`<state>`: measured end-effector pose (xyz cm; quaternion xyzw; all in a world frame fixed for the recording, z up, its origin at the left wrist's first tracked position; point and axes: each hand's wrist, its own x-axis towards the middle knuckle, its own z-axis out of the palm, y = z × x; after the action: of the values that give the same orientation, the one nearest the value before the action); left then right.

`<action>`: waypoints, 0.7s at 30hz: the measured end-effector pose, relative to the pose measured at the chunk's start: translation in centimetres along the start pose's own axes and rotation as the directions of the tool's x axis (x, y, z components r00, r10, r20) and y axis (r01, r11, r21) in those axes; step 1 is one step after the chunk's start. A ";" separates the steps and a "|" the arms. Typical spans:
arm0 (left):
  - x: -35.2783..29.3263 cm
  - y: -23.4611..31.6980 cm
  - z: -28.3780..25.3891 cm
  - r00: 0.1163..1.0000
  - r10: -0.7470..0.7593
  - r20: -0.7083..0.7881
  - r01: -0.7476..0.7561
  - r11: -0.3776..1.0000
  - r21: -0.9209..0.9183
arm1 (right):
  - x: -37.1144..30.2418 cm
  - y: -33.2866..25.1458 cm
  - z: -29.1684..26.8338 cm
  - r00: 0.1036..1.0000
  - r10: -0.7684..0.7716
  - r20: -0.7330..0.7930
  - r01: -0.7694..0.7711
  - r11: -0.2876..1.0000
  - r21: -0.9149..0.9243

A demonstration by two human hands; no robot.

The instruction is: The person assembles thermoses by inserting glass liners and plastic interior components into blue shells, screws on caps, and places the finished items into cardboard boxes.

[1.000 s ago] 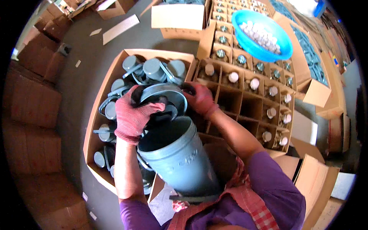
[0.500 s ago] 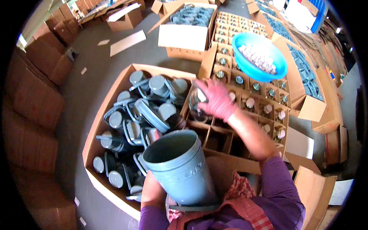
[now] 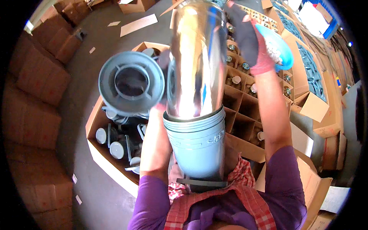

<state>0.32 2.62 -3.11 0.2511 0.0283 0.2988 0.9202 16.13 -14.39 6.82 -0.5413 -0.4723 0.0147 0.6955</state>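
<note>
A tall, silvery vacuum-flask liner stands in the open top of a grey-blue plastic flask shell at my lap. Its lower end is hidden inside the shell. My left hand is mostly hidden beside the liner, closed on a round grey-blue plastic collar with a ringed hole in its middle. Gloved and blurred, my right hand is raised at the liner's upper right, its fingers stretched out and holding nothing. Whether it touches the liner I cannot tell.
At left, a carton holds several grey-blue handled flask parts. A divided carton with liners lies at right, under a blue basin of small pale pieces. Another carton of grey-blue parts stands far right; stacked cartons line the left.
The silvery liner has come up out of the divided carton and into the shell. My right hand has risen and moved right, off the liner. The collar has come into view with my left hand.
</note>
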 end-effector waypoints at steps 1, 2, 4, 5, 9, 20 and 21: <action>-1.0 -0.4 0.0 1.000 -0.014 -0.001 0.014 1.000 -0.007 | -0.4 0.8 0.4 0.998 0.049 -0.037 -0.046 0.997 0.066; -2.3 -0.2 -0.4 1.000 -0.004 -0.014 0.004 1.000 -0.003 | -1.1 1.3 1.6 0.991 0.135 -0.019 -0.127 0.966 0.223; -4.4 -0.4 -1.1 0.999 -0.017 -0.031 0.017 1.000 -0.002 | -2.4 1.6 2.2 0.986 0.144 0.078 -0.162 0.937 0.309; -4.6 -0.7 -1.3 0.999 -0.030 -0.033 0.030 0.999 -0.011 | -3.2 1.9 2.0 0.964 0.145 0.225 -0.230 0.878 0.421; -5.9 1.5 -1.2 0.996 0.008 -0.090 -0.008 1.000 0.008 | -5.8 0.4 3.4 0.537 0.170 0.826 -0.589 0.777 0.223; -9.5 2.4 -0.1 0.741 0.648 0.176 -0.591 0.504 0.630 | -7.6 -0.1 4.1 0.818 0.387 0.426 -0.516 0.820 0.246; -9.7 2.0 0.1 0.758 0.574 0.309 -0.606 0.445 0.659 | -8.0 1.3 3.1 0.865 0.362 0.347 -0.477 0.809 0.343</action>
<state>-8.71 -1.50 -2.96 0.5936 0.0366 0.5573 0.5794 10.27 -15.78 0.60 -0.4643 -0.4138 0.3420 0.7044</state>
